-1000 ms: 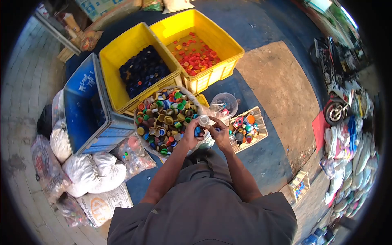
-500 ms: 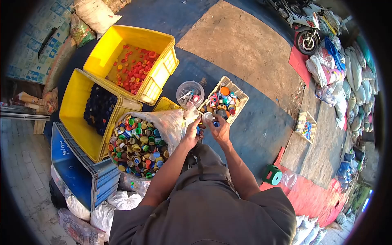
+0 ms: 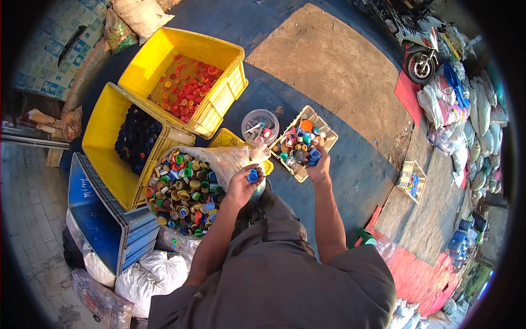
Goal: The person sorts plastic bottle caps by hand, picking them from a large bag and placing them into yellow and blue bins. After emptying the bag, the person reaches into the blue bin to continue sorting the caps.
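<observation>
My left hand (image 3: pixel 241 189) is closed around a blue bottle cap (image 3: pixel 252 176), beside the mouth of a sack. My right hand (image 3: pixel 320 169) grips a blue cap (image 3: pixel 314 156) at the near right edge of a cream basket (image 3: pixel 300 174). Mixed caps in several colours, an orange one (image 3: pixel 307 126) among them, fill that basket. Left of it stands a clear round tub (image 3: pixel 260 112) with small odds and ends inside. Against my left forearm leans an open plastic sack (image 3: pixel 223 159), heaped with mixed bottle caps (image 3: pixel 183 192).
A yellow crate (image 3: pixel 230 68) contains red and orange caps; another yellow crate (image 3: pixel 104 118) holds dark blue ones. Below them is a blue crate (image 3: pixel 98 219) on its side. To the right are a small basket (image 3: pixel 408 170), a green stool (image 3: pixel 360 238), stacked sacks (image 3: pixel 476 126) and a motorcycle (image 3: pixel 422 60).
My hands have parted: the left moved left and down, the right moved right over the basket's edge. The white cap between them is out of my fingers; blue caps now show in both hands.
</observation>
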The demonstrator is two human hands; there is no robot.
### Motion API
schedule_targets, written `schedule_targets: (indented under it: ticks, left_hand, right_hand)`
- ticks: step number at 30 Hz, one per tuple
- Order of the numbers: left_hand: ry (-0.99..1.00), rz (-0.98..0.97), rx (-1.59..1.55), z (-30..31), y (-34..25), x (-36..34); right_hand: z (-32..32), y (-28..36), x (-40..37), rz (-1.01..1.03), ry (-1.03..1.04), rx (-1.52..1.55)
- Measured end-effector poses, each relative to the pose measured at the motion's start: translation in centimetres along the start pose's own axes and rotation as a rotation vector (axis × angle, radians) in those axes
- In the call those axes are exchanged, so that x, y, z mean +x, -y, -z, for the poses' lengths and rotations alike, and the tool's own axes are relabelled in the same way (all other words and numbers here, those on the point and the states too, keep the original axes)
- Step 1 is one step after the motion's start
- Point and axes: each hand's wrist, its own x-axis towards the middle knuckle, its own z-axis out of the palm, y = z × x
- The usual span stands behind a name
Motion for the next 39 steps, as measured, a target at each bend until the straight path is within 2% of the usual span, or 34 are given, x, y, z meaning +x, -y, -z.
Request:
schedule_targets:
  ticks: [2,7,10,11,14,15,16,19,23,27,29,31,33,35,36,37,38,39]
  left_hand:
    - [0.02,-0.036,-0.014,0.3,-0.3,-0.7]
    - [0.063,-0.197,-0.085,1.5,-1.8,-3.3]
    - [0.109,-0.333,-0.188,1.7,-2.9,-6.0]
    - [0.025,-0.353,-0.191,2.0,-3.4,-6.9]
    - [-0.043,-0.552,-0.304,2.3,-4.4,-9.7]
    - [0.02,-0.611,-0.355,3.0,-4.8,-10.5]
    - [-0.022,-0.657,-0.372,3.4,-5.0,-11.6]
    - [-0.102,-0.802,-0.395,3.8,-6.1,-15.3]
    - [-0.145,-0.925,-0.413,7.8,-6.7,-19.5]
    - [-0.291,-1.086,-0.488,12.1,-7.8,-24.2]
    - [-0.355,-1.125,-0.512,16.4,-8.7,-26.4]
    - [-0.423,-1.116,-0.596,17.9,-10.4,-29.8]
    - [-0.42,-1.065,-0.575,22.0,-13.3,-32.1]
    - [-0.398,-1.053,-0.605,27.4,-17.1,-32.7]
    - [-0.384,-1.07,-0.65,30.6,-19.5,-32.5]
    - [-0.419,-1.09,-0.542,31.1,-21.5,-33.3]
    - [-0.597,-1.084,-0.115,28.6,-22.9,-35.5]
    - [-0.855,-1.041,0.368,26.4,-24.0,-37.5]
  right_hand:
    - [-1.2,-1.5,-1.4,-0.106,0.091,0.109]
    - [-5.5,-5.6,-6.3,-0.306,0.615,0.165]
    - [-9.7,-7.4,-9.6,-0.427,0.642,-0.001]
    - [-10.7,-8.2,-10.0,-0.467,0.705,-0.036]
    - [-14.3,-11.4,-11.3,-0.546,0.787,-0.125]
    - [-15.2,-12.8,-11.2,-0.602,0.802,-0.122]
    - [-16.1,-14.1,-11.6,-0.642,0.831,-0.144]
    - [-18.8,-17.6,-14.0,-0.659,0.979,-0.387]
    - [-20.6,-23.4,-17.6,-0.811,1.071,-0.458]
    - [-21.7,-31.0,-21.8,-0.858,1.106,-0.656]
    - [-21.6,-35.4,-23.2,-0.882,1.111,-0.747]
    - [-22.1,-39.3,-25.5,-0.876,1.049,-0.833]
    - [-24.0,-43.1,-28.2,-0.812,1.007,-0.901]
    - [-25.5,-48.9,-28.3,-0.731,1.11,-0.882]
    - [-26.6,-51.3,-28.5,-0.497,1.322,-0.963]
    - [-27.7,-53.6,-28.2,-0.264,1.505,-1.064]
    - [-28.7,-55.8,-27.8,0.005,1.648,-1.144]
    - [-30.1,-56.6,-29.1,-0.044,1.521,-1.15]
